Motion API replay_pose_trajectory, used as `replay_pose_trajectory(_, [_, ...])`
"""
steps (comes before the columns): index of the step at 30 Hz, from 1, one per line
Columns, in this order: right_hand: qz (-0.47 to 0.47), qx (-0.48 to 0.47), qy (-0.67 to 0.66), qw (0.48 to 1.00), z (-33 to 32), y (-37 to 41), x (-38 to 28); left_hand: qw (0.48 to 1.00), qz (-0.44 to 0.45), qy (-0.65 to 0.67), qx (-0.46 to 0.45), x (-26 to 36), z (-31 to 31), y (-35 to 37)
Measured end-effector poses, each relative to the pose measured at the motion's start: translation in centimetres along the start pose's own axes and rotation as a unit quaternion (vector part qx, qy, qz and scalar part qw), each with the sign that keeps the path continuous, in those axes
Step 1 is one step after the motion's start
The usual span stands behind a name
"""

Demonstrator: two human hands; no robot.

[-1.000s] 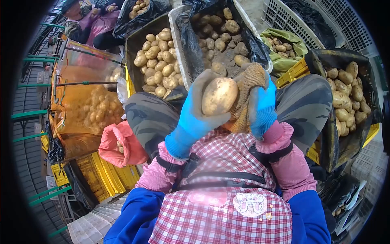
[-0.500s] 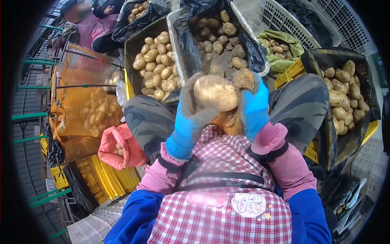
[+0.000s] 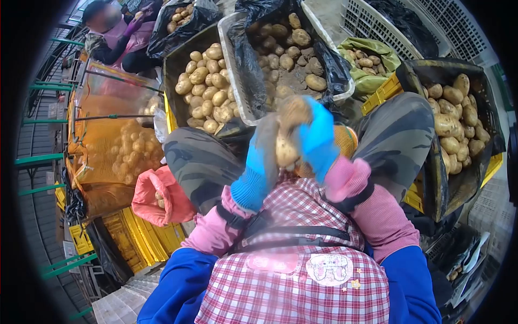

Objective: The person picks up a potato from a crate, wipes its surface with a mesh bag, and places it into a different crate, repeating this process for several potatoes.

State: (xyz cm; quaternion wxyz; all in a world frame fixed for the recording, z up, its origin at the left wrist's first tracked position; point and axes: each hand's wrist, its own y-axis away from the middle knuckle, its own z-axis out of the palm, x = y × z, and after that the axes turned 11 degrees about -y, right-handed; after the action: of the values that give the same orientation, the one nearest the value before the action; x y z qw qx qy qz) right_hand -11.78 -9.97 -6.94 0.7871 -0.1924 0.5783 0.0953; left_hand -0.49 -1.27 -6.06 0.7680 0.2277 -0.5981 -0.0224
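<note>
A potato is between my two gloved hands, just above my lap. My left hand, in a blue glove with a dirt-grey palm, is closed around its left side. Over the top of the potato lies a brown, rough-textured cloth, gripped by my right hand in a blue glove. Both hands are smeared by motion, and part of the potato is covered. Just beyond them stands a white crate lined with black plastic, with potatoes and loose soil in it.
Cleaner potatoes fill a crate on the left and a black-lined yellow crate on the right. A green sack, a pink bag and an orange mesh sack hold more. Another person sits at the far left.
The cloth has moved left from beside the potato onto its top, and my right hand has come in with it. The potato has turned more upright. The other person's hand has risen.
</note>
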Motion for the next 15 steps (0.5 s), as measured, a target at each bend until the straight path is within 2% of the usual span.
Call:
replay_pose_trajectory(1, [0.095,0.041,-0.112,0.988,-0.9,-0.7,0.5,0.999,0.002,0.011,0.033,0.7,1.5,0.9])
replay_pose_trajectory(2, [0.19,0.083,-0.224,0.952,-1.5,-1.0,1.2,0.999,-0.016,0.036,-0.001,0.6,1.2,1.3])
replay_pose_trajectory(3, [0.144,0.084,-0.111,0.98,-1.6,-1.4,1.6,0.997,-0.032,0.062,-0.036,0.8,0.6,1.7])
replay_pose_trajectory(6, [0.218,0.115,-0.16,0.956,-2.0,-1.3,1.4,0.964,-0.069,0.217,-0.138,1.1,-0.1,1.0])
replay_pose_trajectory(7, [0.189,0.095,-0.194,0.958,-2.1,-0.9,1.7,0.951,-0.052,0.246,-0.18,1.0,-0.6,0.6])
replay_pose_trajectory(10, [0.162,0.166,-0.247,0.941,-0.8,-0.3,0.5,0.919,0.008,0.285,-0.272,0.4,-2.6,-0.5])
replay_pose_trajectory(11, [0.147,0.138,-0.267,0.942,-0.6,-0.1,0.1,0.919,0.029,0.274,-0.282,-0.1,-3.4,-0.8])
replay_pose_trajectory(13, [0.122,0.087,-0.304,0.941,-0.5,0.8,-0.5,0.95,0.039,0.228,-0.21,0.8,-2.5,-0.1])
replay_pose_trajectory(14, [0.109,0.062,-0.321,0.939,-0.5,0.9,-0.9,0.973,0.031,0.192,-0.127,1.5,-1.3,0.8])
replay_pose_trajectory(15, [0.187,0.072,-0.462,0.864,-0.5,0.4,-1.8,0.987,0.023,0.154,-0.043,2.2,-0.4,1.3])
